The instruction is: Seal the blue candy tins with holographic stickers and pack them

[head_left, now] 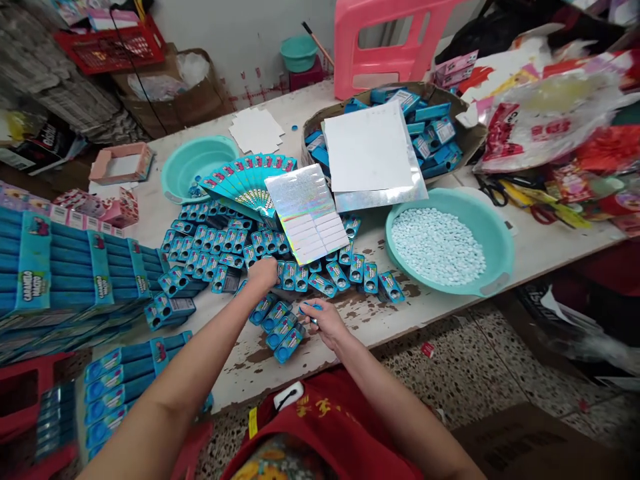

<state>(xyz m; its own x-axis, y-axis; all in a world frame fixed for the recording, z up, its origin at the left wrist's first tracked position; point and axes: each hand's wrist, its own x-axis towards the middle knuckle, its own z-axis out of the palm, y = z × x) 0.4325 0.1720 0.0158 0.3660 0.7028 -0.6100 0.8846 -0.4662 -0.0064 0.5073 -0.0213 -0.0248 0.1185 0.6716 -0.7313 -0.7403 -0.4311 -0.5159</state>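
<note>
My left hand (263, 272) is curled down among many small blue boxes (203, 260) with round dark holes in their tops. Its fingertips are hidden, so what they grip does not show. My right hand (323, 320) is pinched closed around small blue caps (314, 321), just right of a short row of boxes (283, 333). Blue round caps fill the holes of that row. Beyond my hands, a silvery card stack (307, 213) and a fan of printed teal cartons (250, 180) lie over the other boxes.
On the right stands a teal basin (500, 247) of pale pellets. Behind it, a carton (480, 140) of blue boxes carries white sheets (370, 150). Another teal basin (173, 167) holds caps. Packed blue displays (70, 267) are stacked at left. Scissors (493, 193) lie far right.
</note>
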